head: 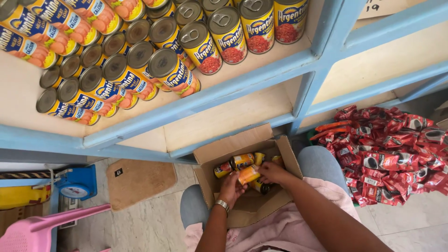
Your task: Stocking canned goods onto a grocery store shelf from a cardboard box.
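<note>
A person's left hand [231, 186] grips a small yellow can [248, 174] inside a cardboard box [242, 140] on their lap. The right hand [273, 171], fingers curled, touches it alongside. Loose cans [235, 162] beyond could roll if jostled.

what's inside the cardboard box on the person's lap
The cardboard box holds several yellow-labelled cans; the left hand grips one, and the right hand covers others. The box bottom under them is hidden.

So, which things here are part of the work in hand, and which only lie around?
In hand:
left hand
right hand
yellow can
cardboard box
loose cans

Lying about:
red sachets
blue scale
pink chair
brown mat
</note>
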